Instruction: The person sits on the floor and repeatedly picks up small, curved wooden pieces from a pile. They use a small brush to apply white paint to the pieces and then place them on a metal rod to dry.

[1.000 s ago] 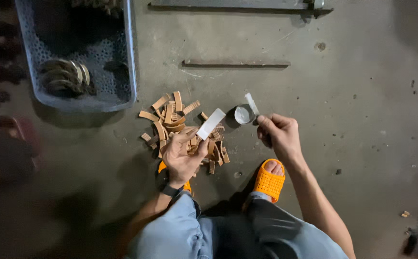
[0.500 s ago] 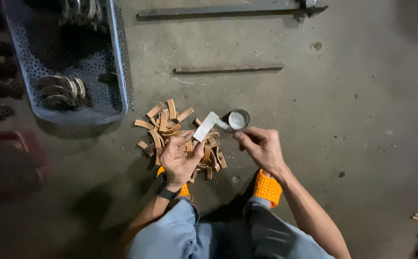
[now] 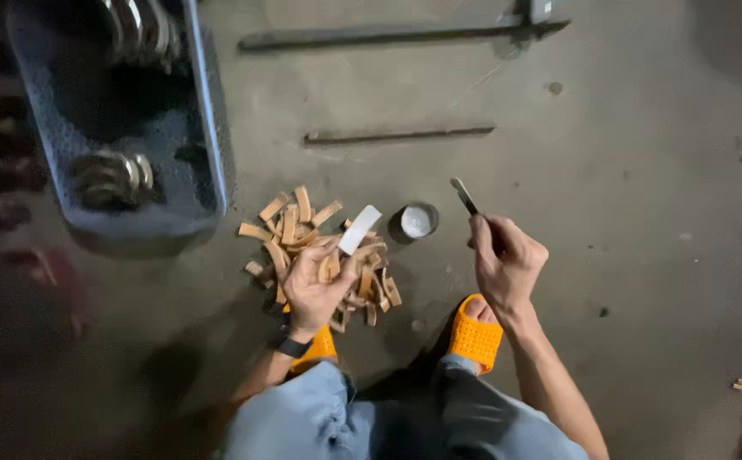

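Observation:
My left hand (image 3: pixel 315 285) holds a short curved strip (image 3: pixel 360 229) whose upturned face looks white, lifted over a pile of tan curved strips (image 3: pixel 320 247) on the concrete floor. My right hand (image 3: pixel 507 260) grips a thin flat stick or brush (image 3: pixel 464 197), its tip raised to the right of a small round tin (image 3: pixel 416 221) with pale contents. The tin stands on the floor between the two hands, just right of the pile.
A blue plastic crate (image 3: pixel 204 128) with round metal parts stands at the upper left. A long metal bar (image 3: pixel 396 135) lies beyond the tin, and another bar (image 3: pixel 388 36) lies farther back. My orange sandals (image 3: pixel 475 335) are under me.
My right hand has drawn back from the tin to the right, lifting the stick's tip clear of it. The left hand still holds the white-faced strip over the pile.

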